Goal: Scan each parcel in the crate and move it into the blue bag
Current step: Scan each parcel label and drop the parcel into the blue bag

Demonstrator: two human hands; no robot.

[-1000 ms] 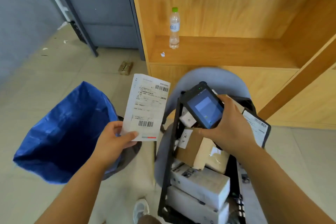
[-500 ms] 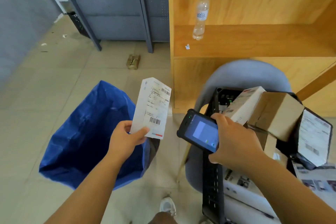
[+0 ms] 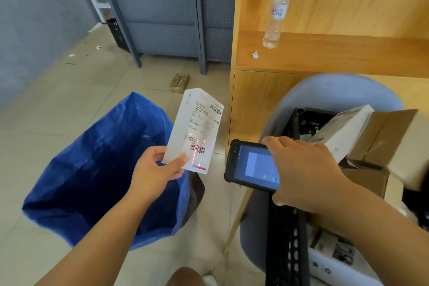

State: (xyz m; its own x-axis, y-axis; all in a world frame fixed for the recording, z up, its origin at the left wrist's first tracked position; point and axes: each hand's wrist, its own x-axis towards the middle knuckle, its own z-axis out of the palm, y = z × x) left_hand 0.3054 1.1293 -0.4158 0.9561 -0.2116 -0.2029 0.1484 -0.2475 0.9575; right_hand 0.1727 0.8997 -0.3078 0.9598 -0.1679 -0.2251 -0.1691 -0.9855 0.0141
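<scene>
My left hand (image 3: pixel 155 173) pinches the lower edge of a flat white parcel (image 3: pixel 196 127) and holds it upright above the right rim of the open blue bag (image 3: pixel 92 169). A red scan light falls on the barcode near the parcel's bottom. My right hand (image 3: pixel 304 172) grips a black handheld scanner (image 3: pixel 251 166), its front end pointing left at the parcel. The black crate (image 3: pixel 285 239) stands on a grey chair at the right, holding several white and brown boxes (image 3: pixel 385 137).
The grey chair (image 3: pixel 325 93) sits against a wooden shelf unit (image 3: pixel 336 53) with a plastic water bottle (image 3: pixel 277 13) on it. Grey metal racking (image 3: pixel 162 11) stands behind. A small brown block (image 3: pixel 180 82) lies on the tiled floor. My shoe shows at the bottom edge.
The view has swung left, bringing the bag more to centre. The scanner moved left off the crate toward the parcel, and a red scan light now shows on the barcode.
</scene>
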